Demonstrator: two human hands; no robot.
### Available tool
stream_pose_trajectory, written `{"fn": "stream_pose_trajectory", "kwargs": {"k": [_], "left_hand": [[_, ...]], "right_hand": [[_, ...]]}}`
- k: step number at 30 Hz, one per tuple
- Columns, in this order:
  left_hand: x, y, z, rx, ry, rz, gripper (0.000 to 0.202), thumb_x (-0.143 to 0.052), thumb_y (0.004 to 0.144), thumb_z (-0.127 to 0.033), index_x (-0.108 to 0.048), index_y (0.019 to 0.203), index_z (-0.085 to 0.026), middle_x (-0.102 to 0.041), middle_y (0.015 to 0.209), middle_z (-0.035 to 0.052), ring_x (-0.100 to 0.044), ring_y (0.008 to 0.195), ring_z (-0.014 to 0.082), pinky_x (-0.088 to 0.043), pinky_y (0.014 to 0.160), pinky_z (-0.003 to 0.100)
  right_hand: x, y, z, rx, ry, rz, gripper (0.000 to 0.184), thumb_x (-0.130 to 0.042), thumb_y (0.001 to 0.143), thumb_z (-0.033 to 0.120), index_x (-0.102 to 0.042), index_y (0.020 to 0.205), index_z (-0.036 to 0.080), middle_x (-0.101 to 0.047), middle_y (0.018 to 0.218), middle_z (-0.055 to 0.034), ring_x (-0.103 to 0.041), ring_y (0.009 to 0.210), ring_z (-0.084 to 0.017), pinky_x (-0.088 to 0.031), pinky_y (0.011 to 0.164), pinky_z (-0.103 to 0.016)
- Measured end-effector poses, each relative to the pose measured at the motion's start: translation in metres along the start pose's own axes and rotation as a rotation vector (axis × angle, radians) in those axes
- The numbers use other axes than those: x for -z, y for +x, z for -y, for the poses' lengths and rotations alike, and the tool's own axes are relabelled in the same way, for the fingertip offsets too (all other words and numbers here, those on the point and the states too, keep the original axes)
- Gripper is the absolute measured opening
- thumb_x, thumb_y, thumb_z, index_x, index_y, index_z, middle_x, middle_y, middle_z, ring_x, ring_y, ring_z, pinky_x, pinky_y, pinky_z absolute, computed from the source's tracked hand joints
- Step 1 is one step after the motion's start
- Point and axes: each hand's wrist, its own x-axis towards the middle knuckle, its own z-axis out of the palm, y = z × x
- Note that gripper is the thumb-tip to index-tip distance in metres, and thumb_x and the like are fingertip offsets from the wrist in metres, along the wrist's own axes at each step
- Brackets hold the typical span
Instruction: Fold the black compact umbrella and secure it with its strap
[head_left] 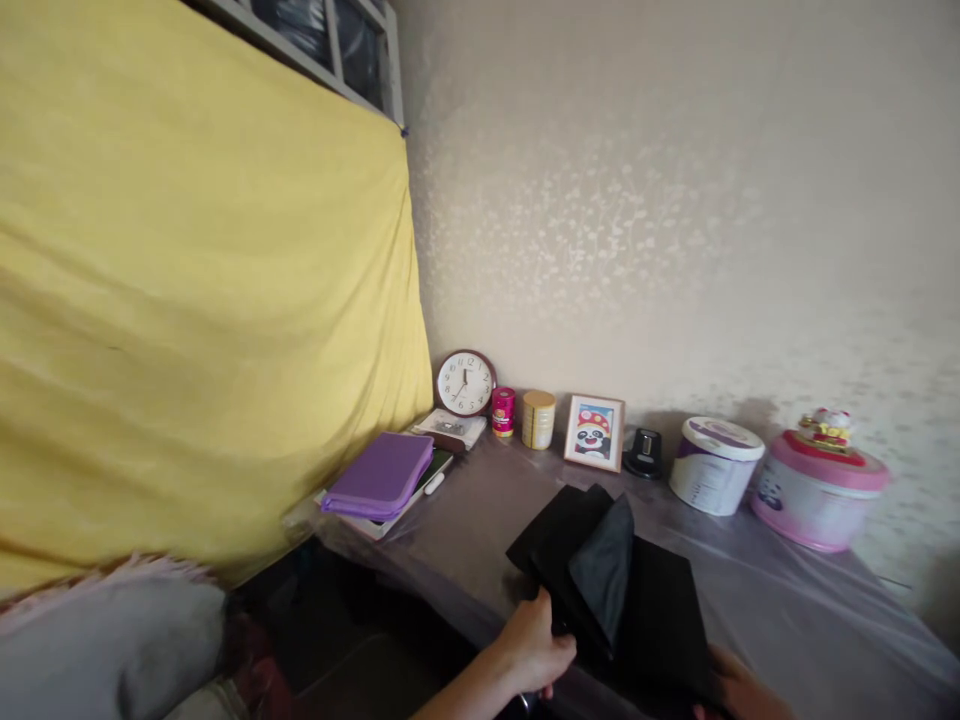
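Left hand (534,645) grips a black flapped case (664,605) at the table (469,525); right hand (739,685) grips its other side. Spreading flaps seems the step; next calls for steady edges.

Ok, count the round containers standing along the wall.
4: a magenta can beside the clock, a yellow-lidded canister left of the framed panda picture, and, further right, a white tub and a pink tub. Smaller ones behind could be hidden.

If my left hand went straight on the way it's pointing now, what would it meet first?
The black case, most likely: your left hand grips its near edge. Beyond that, depth is unclear.
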Motion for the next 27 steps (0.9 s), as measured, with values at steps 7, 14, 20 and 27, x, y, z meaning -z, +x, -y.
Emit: {"fn": "stream_pose_trajectory", "kwargs": {"k": [7,14,20,27], "left_hand": [[0.004,-0.008,0.006,-0.160,0.314,-0.029,0.058,-0.049,0.077,-0.027,-0.031,0.132,-0.020,-0.062,0.098,0.0094,-0.059,0.090,0.0236,-0.043,0.079,0.033],[-0.007,-0.014,0.003,-0.205,0.488,-0.051,0.064,-0.046,0.076,-0.018,-0.023,0.136,-0.024,-0.059,0.105,0.0103,-0.058,0.093,0.0247,-0.042,0.082,0.038],[0.002,-0.020,-0.002,-0.221,0.276,0.079,0.073,-0.047,0.075,-0.019,-0.013,0.140,-0.025,-0.063,0.095,0.0078,-0.062,0.076,0.0195,-0.048,0.070,0.031],[0.003,-0.024,-0.003,-0.110,-0.071,0.149,0.079,-0.046,0.075,-0.021,-0.003,0.141,-0.028,-0.063,0.092,0.0086,-0.050,0.039,0.0089,-0.041,0.038,0.022]], "right_hand": [[0.028,-0.038,-0.001,-0.158,-0.199,-0.058,0.040,-0.051,0.063,0.060,-0.049,0.059,0.021,-0.051,0.047,0.0027,-0.042,0.036,-0.008,-0.029,0.035,-0.019],[0.046,-0.049,0.040,0.218,-0.547,-0.802,0.035,-0.045,0.075,0.049,-0.063,0.089,0.023,-0.068,0.092,-0.0066,-0.065,0.077,-0.021,-0.051,0.071,-0.032],[-0.010,-0.022,0.103,0.719,-0.844,-0.594,0.031,-0.038,0.088,0.027,-0.055,0.114,0.027,-0.055,0.121,-0.0047,-0.058,0.104,-0.017,-0.048,0.088,-0.029],[-0.032,0.012,0.103,0.787,-0.991,-0.502,0.036,-0.031,0.089,0.015,-0.053,0.117,0.024,-0.053,0.125,-0.0068,-0.060,0.100,-0.015,-0.052,0.083,-0.028]]}}
